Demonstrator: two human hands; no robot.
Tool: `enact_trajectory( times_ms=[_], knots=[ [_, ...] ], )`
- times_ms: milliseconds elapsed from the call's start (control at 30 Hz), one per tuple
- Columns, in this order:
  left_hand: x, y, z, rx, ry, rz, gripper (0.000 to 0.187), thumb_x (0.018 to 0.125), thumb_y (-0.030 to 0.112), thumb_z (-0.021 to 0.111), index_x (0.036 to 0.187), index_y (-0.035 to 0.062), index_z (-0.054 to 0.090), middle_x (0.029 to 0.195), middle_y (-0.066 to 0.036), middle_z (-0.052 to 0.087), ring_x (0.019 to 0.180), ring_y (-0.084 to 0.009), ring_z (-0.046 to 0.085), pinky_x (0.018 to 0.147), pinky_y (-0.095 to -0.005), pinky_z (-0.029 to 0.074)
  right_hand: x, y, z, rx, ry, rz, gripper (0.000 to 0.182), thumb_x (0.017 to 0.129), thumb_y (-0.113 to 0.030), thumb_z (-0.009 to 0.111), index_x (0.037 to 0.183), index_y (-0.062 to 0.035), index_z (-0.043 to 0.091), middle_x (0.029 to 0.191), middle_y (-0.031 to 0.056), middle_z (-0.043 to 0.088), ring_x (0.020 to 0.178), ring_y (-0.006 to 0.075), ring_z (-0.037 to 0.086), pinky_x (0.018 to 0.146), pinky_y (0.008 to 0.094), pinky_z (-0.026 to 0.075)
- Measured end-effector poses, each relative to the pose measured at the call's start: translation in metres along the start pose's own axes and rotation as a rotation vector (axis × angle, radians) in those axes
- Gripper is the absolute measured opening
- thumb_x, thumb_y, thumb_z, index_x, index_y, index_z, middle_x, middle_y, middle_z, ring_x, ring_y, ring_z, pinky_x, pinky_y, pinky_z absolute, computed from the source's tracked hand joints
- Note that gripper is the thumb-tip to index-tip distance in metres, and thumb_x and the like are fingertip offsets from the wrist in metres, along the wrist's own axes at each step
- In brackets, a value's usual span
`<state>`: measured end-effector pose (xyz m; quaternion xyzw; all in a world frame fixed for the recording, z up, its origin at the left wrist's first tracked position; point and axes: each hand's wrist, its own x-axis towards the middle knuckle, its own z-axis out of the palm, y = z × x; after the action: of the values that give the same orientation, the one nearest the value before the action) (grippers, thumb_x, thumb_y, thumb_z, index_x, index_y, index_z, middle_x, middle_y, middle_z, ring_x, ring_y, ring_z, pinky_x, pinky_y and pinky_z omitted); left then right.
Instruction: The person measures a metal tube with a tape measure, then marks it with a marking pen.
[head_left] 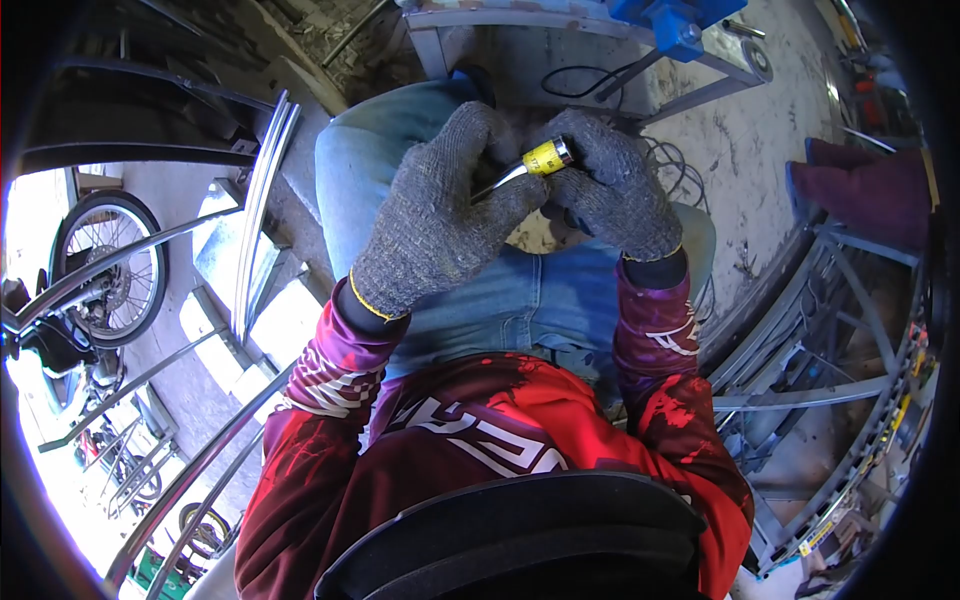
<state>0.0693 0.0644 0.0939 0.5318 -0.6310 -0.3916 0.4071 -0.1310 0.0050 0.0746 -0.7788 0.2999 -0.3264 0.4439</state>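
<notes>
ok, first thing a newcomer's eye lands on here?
Centre frame: two grey knit-gloved hands, left hand and right hand, pinch a small yellow-banded metal cylinder over blue-jeaned knees. Below, a bright red patterned jersey; at far left, a motorcycle wheel in glare.

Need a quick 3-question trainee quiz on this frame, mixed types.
1. True or false: both hands wear grey knit gloves.
2. What colour is the band on the small cylinder held between the hands? A) blue B) yellow C) green
3. Fill in: the hands work above the person's ____ , in blue jeans.

Key
1. True: the left hand and the right hand are both gloved.
2. B, yellow, with a metal tip.
3. Lap.
</notes>
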Motion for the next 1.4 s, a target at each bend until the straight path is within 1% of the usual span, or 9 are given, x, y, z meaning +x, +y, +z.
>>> enact_trajectory(
  times_ms=[33,100,333,633,700,867,1233,1333,1400],
  knots=[
    [0.000,0.000,-0.002,-0.001,0.001,0.000,0.031,0.084,0.018,0.077,0.095,0.0020,0.053,0.070,-0.016,0.057,0.058,-0.0284,0.056,0.055,-0.0368,0.044,0.000,-0.005,-0.002,-0.002,-0.019,0.032,0.027,0.086,-0.012,0.070,0.109,-0.0017,0.060,0.097,0.0109,0.065,0.088,0.0208,0.065,0.078,0.0333,0.052],
    [0.000,0.003,-0.005,0.070,-0.103,-0.039,0.022,0.089,0.009,0.073,0.102,0.0012,0.056,0.087,-0.006,0.063,0.081,-0.0085,0.060,0.070,-0.0259,0.049,0.000,-0.006,-0.003,-0.006,-0.037,0.064,0.029,0.084,-0.011,0.071,0.109,-0.0019,0.059,0.098,0.0133,0.066,0.090,0.0258,0.067,0.079,0.0352,0.052],
    [0.000,0.005,-0.004,-0.051,-0.108,0.025,0.026,0.090,0.006,0.070,0.113,-0.0001,0.059,0.094,-0.008,0.065,0.085,-0.0097,0.060,0.075,-0.0265,0.049,0.000,-0.005,-0.002,-0.005,-0.010,0.055,0.028,0.084,-0.008,0.070,0.109,-0.0009,0.059,0.095,0.0145,0.066,0.086,0.0275,0.067,0.078,0.0359,0.052],
    [0.005,0.005,-0.002,0.148,-0.049,0.092,0.023,0.090,0.007,0.068,0.112,0.0030,0.061,0.080,-0.006,0.065,0.074,-0.0099,0.060,0.067,-0.0271,0.048,-0.001,0.004,0.007,-0.009,0.138,0.085,0.029,0.085,0.002,0.063,0.113,0.0017,0.063,0.095,0.0164,0.069,0.086,0.0288,0.069,0.077,0.0363,0.054],
    [0.007,0.011,0.000,0.114,0.018,0.065,0.024,0.087,0.014,0.070,0.107,0.0055,0.061,0.077,-0.018,0.062,0.068,-0.0363,0.064,0.060,-0.0395,0.049,0.000,0.003,0.009,0.035,0.138,0.136,0.028,0.085,0.004,0.062,0.113,0.0021,0.063,0.095,0.0168,0.069,0.086,0.0286,0.070,0.077,0.0359,0.055],
    [0.010,-0.001,-0.001,0.100,0.008,0.105,0.024,0.087,0.014,0.069,0.107,0.0053,0.060,0.077,-0.018,0.063,0.069,-0.0371,0.065,0.060,-0.0411,0.049,0.000,0.004,0.010,-0.150,0.204,-0.010,0.022,0.089,-0.002,0.062,0.110,0.0022,0.063,0.094,0.0180,0.069,0.085,0.0292,0.070,0.075,0.0365,0.055],
    [0.017,-0.007,0.014,0.167,0.081,0.188,0.022,0.089,0.012,0.065,0.108,0.0029,0.058,0.081,-0.020,0.065,0.073,-0.0387,0.067,0.063,-0.0413,0.051,0.002,0.009,0.015,-0.261,0.248,-0.012,0.024,0.087,-0.006,0.062,0.109,0.0042,0.062,0.093,0.0218,0.068,0.087,0.0385,0.068,0.075,0.0405,0.054],
    [0.016,0.000,0.015,0.092,0.088,0.160,0.020,0.090,0.012,0.064,0.107,0.0009,0.061,0.081,-0.018,0.066,0.069,-0.0311,0.067,0.063,-0.0377,0.051,0.000,0.008,0.017,-0.186,0.248,0.013,0.022,0.087,-0.007,0.062,0.106,0.0049,0.063,0.091,0.0235,0.067,0.086,0.0405,0.067,0.073,0.0422,0.053],
    [0.013,0.008,0.013,-0.077,0.016,-0.060,0.021,0.092,0.013,0.063,0.107,-0.0012,0.063,0.082,-0.015,0.066,0.067,-0.0216,0.066,0.063,-0.0342,0.050,-0.001,0.004,0.018,-0.102,0.266,0.044,0.021,0.087,-0.007,0.061,0.104,0.0051,0.063,0.091,0.0243,0.066,0.085,0.0412,0.066,0.072,0.0432,0.053]
  ],
)
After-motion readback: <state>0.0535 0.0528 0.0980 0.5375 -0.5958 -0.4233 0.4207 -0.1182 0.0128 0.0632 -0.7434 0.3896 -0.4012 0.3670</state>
